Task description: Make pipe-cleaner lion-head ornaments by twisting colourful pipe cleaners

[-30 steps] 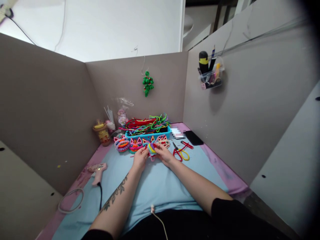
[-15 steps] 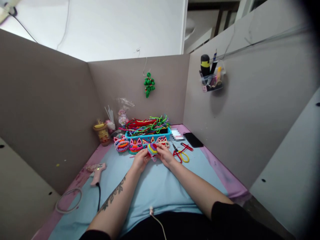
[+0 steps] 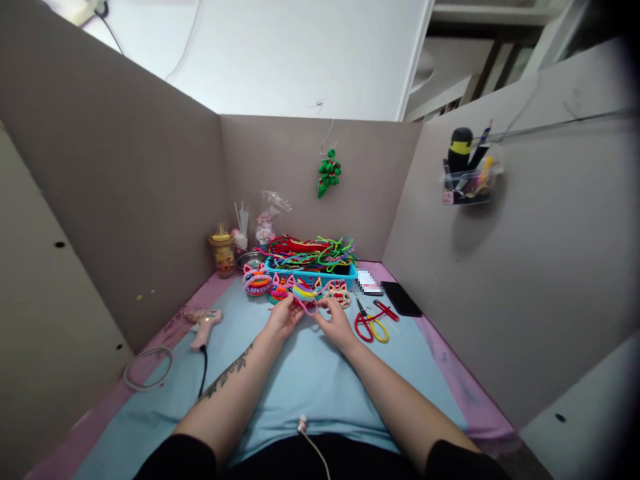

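My left hand [image 3: 284, 319] is closed on a rainbow-striped fuzzy pipe-cleaner craft [image 3: 303, 293], held just above the blue cloth. From its lower side a pink pipe cleaner [image 3: 311, 310] loops toward my right hand [image 3: 334, 323], whose thumb and finger are pinched at it. Behind the hands sit finished-looking pipe-cleaner heads with pointed ears: a purple and orange one [image 3: 257, 281], a pink and orange one [image 3: 280, 288] and a cream and red one [image 3: 339, 293]. My fingers hide part of the craft.
Behind stands a blue basket [image 3: 313, 275] of loose pipe cleaners [image 3: 300, 248]. At right lie scissors [image 3: 371, 328], a red-handled tool [image 3: 386, 311] and a black phone [image 3: 401, 299]. A pink glue gun [image 3: 206, 327] with its cord is at left, a lidded cup [image 3: 223, 253] behind it. Partitions enclose the table.
The view has turned left, so the scene sits further right. My right hand has come off the striped face of the craft to the pink pipe cleaner below; the left still holds the craft.
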`<control>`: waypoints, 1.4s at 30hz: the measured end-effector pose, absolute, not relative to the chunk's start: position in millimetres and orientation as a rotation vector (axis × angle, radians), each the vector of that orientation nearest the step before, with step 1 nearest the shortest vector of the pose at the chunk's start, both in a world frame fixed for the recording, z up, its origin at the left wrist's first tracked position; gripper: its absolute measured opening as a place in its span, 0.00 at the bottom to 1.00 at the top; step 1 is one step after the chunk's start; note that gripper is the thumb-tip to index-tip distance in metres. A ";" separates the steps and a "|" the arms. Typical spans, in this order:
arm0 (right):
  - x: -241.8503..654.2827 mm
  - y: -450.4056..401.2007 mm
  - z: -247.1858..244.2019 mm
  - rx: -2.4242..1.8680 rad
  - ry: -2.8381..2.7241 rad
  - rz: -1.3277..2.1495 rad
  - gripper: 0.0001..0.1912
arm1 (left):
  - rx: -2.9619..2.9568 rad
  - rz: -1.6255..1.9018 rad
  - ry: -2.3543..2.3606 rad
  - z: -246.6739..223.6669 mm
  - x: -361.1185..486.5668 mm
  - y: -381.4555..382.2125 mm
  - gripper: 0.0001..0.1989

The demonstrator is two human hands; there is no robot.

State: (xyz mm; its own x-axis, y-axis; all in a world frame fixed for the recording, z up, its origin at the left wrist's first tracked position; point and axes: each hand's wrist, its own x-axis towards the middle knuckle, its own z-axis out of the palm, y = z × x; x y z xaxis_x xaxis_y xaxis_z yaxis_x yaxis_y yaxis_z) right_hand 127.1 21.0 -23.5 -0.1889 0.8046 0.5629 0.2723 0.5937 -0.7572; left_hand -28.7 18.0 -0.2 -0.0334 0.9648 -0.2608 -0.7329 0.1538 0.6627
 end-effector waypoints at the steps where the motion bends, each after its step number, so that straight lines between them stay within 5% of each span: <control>1: 126.5 19.4 -22.9 -0.865 -1.822 0.523 0.10 | 0.370 1.414 0.776 -0.7 -28.3 17.8 0.11; 9: 122.3 19.3 -23.0 -0.887 -1.941 0.258 0.03 | 0.437 1.368 0.749 -6.9 -21.3 16.9 0.11; 16: 126.6 18.5 -22.5 -0.876 -1.932 0.306 0.03 | 0.630 1.306 0.696 -7.1 -18.9 12.0 0.04; 21: 127.7 18.2 -20.6 -0.868 -1.906 0.358 0.03 | 0.746 1.286 0.687 -7.4 -17.9 11.2 0.09; 42: 128.9 26.1 -24.1 -0.986 -1.752 0.479 0.06 | 0.626 1.232 0.734 -6.0 -15.7 13.6 0.03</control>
State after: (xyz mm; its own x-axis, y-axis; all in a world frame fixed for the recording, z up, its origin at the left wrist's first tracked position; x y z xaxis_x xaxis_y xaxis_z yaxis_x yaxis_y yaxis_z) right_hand 128.9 26.1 -24.1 -0.1395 0.8011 0.5820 0.3930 0.5843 -0.7100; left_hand -15.7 13.6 -6.0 0.1648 0.9739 -0.1560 -0.6006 0.2245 0.7673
